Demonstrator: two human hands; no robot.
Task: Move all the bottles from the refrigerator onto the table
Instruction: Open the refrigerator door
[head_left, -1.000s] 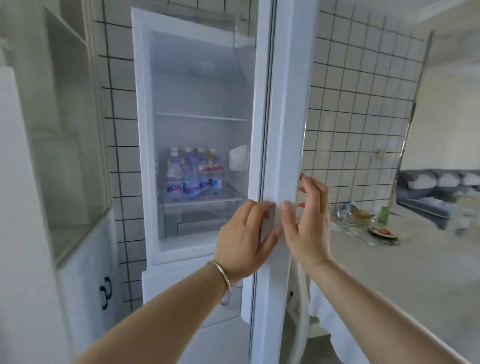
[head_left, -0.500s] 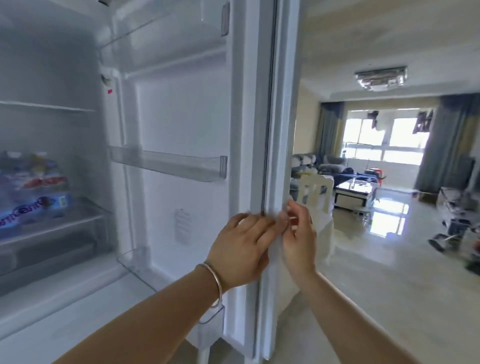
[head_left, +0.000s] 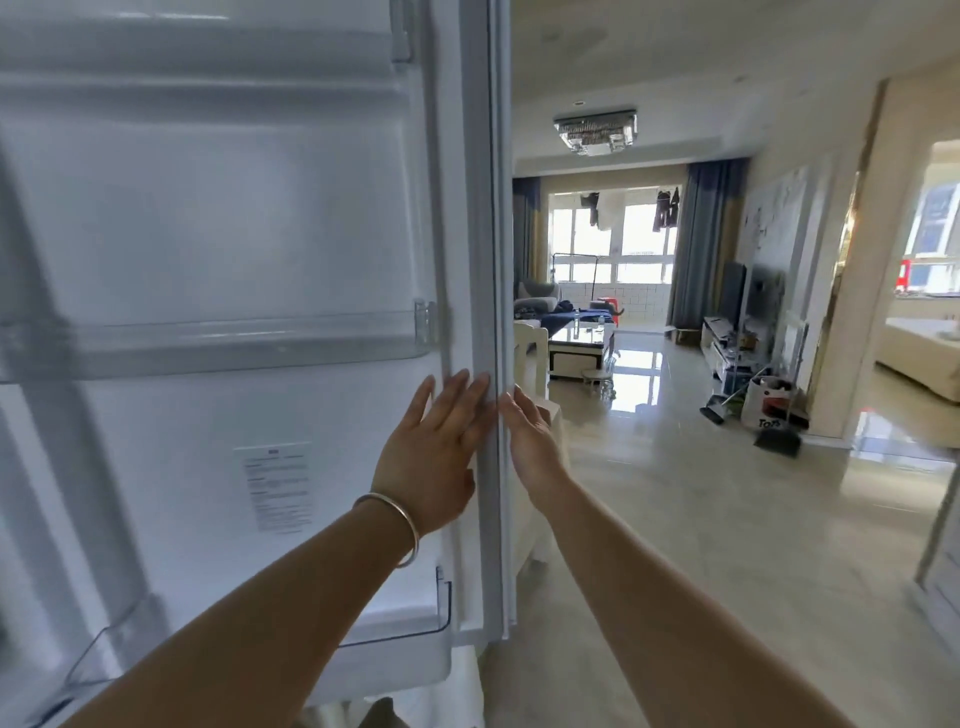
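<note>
Two hands at refrigerator door (head_left: 223, 249) edge, left hand (head_left: 434, 452) flat, fingers straight on inner face, one bracelet (head_left: 397, 525) at wrist, right hand (head_left: 532, 447) fingers straight along outer side, gripping nothing, two door shelves, bottles out of view.

A white sticker (head_left: 274, 486) on the inner side of the refrigerator door (head_left: 208, 234) carries small printed lines, too blurred to read. Far right on the floor, a white bag (head_left: 769, 410) shows letters like "To", the rest unclear.
</note>
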